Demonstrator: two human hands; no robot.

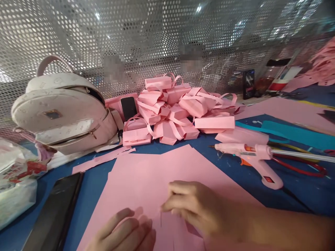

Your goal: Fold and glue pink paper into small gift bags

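Across a blue table [90,188], head view: pink sheets [146,170] under two hands.
Pink sheets: near edge, centre, overlapping. Left hand [125,232]: fingers loosely curled above them; its grip cannot be told. Right hand [193,205]: fingers bent, tips close together by a thin dark line on the top sheet; whether they pinch anything cannot be told; its forearm covers the sheets' near right part. Beyond: heap of folded pink paper pieces [170,113], blocking the far side. Right: pink glue gun [258,153], turquoise strip [298,134]. Left: dark phone [53,209], plastic bag [17,198], pale backpack [65,111].
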